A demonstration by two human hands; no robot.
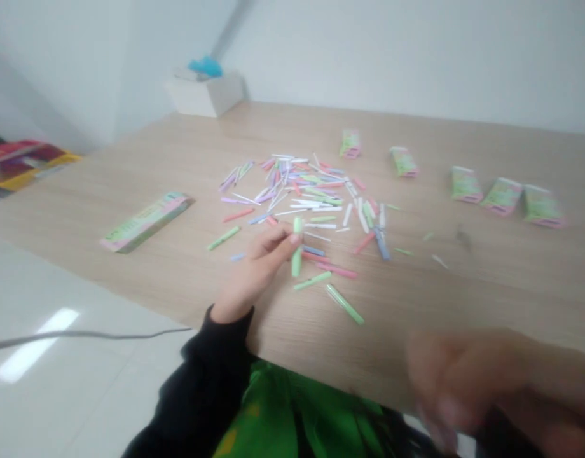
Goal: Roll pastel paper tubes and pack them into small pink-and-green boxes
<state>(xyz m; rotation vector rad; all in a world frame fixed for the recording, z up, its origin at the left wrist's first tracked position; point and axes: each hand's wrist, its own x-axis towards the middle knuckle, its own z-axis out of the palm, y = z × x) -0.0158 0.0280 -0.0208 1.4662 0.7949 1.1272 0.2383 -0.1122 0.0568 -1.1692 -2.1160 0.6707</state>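
My left hand pinches a light green stick upright between thumb and fingers, just over the near side of a loose pile of pastel sticks. The pile mixes white, purple, pink, blue and green pieces. Nearer the front edge lie a green stick and another green stick. My right hand is at the lower right, away from the pile and smeared by motion, so its fingers and anything in them cannot be made out.
A long green and pink box lies at the left. Several small green and pink boxes, one of them a box, stand toward the back right. A white container with something blue is at the back left. A cable crosses the floor.
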